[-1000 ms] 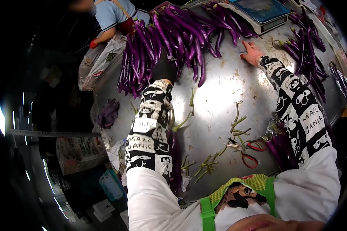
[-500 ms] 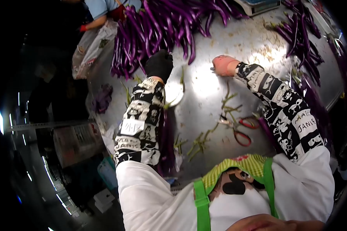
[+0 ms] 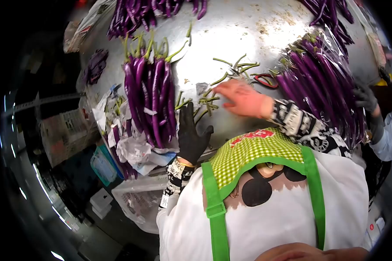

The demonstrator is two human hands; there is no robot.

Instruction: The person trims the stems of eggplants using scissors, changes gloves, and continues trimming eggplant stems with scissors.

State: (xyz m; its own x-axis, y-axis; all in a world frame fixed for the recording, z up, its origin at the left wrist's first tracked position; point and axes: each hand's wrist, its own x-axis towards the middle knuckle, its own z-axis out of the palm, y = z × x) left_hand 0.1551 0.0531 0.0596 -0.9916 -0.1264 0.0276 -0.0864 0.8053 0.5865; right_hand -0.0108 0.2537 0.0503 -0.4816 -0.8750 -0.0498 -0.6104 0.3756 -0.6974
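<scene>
Eggplants (image 3: 309, 85) near the right edge of the bench (image 3: 239, 35) are bagged, the left-edge bundle (image 3: 155, 98) still unbagged; left fingers (image 3: 187, 119) spread empty, right fingers (image 3: 231, 89) too blurred to tell.

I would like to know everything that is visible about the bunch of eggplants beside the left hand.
The bunch of eggplants is made of long, slim, glossy purple fruits with green stems at the far end. They lie roughly parallel on the metal table, with a small whitish strip on top. Their near ends lie by whitish wrapping. The left hand is beside them; contact is unclear.
</scene>
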